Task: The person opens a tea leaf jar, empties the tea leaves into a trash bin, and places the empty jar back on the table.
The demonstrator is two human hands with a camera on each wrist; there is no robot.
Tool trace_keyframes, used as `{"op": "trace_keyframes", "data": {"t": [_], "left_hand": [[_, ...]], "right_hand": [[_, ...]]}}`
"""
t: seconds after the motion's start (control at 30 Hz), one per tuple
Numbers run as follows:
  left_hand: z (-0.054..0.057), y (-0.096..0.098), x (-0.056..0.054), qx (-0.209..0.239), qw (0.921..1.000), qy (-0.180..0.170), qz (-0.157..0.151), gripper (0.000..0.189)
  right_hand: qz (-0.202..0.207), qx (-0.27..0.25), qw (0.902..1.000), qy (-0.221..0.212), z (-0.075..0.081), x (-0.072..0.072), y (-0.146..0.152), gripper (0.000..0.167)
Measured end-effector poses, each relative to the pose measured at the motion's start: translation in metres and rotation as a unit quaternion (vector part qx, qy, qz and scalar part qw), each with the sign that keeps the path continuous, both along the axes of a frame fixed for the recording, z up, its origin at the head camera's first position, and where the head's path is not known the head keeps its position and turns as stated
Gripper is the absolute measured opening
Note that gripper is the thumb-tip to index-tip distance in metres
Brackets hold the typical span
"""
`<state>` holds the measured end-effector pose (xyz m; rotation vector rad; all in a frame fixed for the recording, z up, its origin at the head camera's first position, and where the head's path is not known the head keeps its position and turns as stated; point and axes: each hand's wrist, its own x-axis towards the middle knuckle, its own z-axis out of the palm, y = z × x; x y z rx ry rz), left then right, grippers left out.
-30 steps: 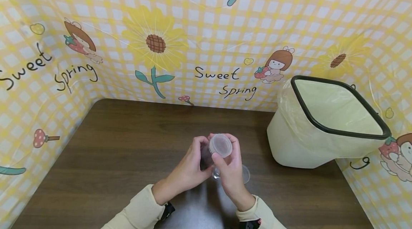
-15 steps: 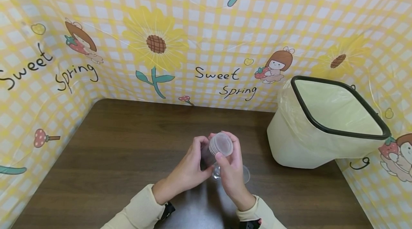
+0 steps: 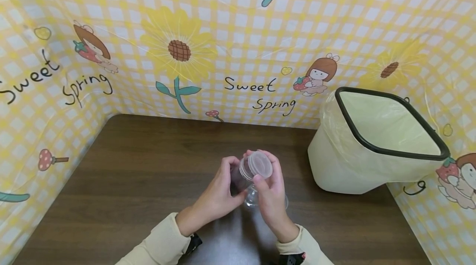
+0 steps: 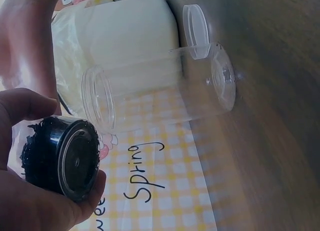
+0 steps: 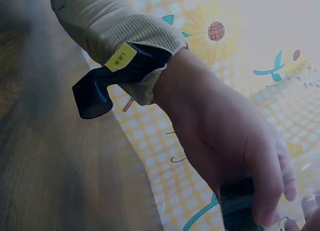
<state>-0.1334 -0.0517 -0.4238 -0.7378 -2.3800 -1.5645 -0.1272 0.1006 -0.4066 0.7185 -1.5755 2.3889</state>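
My left hand [image 3: 215, 192] grips a clear plastic jar [image 3: 241, 177] from the side, tilted over the table. Dark, shredded-looking stuff fills the bottom of this jar [image 4: 77, 158] in the left wrist view. At its mouth, my right hand [image 3: 274, 199] pinches a translucent lid [image 3: 262, 163], which sits at an angle to the threaded rim. Below the hands stands a second clear jar [image 4: 160, 88], bare inside and without a lid. Another lid [image 4: 196, 31] lies beside that jar's base, mostly covered by the right hand in the head view.
At the right stands a cream waste bin [image 3: 334, 165] with a black rim and a pale liner. The dark wooden table [image 3: 148, 165] is backed by a yellow checked cloth [image 3: 245, 41] on several sides.
My right hand has shifted slightly up and right with the lid, which has tipped away from the filled jar's rim. The left hand stays nearly still. More of the standing jar shows.
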Motion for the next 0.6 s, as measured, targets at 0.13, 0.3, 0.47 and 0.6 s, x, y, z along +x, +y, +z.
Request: {"op": "trace_keyframes", "data": {"t": [0.13,0.3,0.47,0.6], "left_hand": [[-0.001,-0.001,0.000,-0.006,0.9999,0.010,0.007,0.074],[-0.001,-0.003,-0.001,-0.008,0.9999,0.009,0.010,0.073],[-0.002,-0.005,0.000,-0.010,0.9998,0.007,0.017,0.073],[-0.001,-0.006,0.000,-0.010,0.9997,0.000,0.022,0.072]], "right_hand": [[-0.021,-0.009,0.9997,0.008,0.003,-0.001,0.005,0.047],[-0.029,-0.039,0.9986,0.021,0.006,-0.003,0.013,0.055],[-0.029,-0.061,0.9976,0.016,0.010,-0.003,0.021,0.064],[-0.044,-0.058,0.9973,0.003,0.011,-0.003,0.027,0.069]]}}
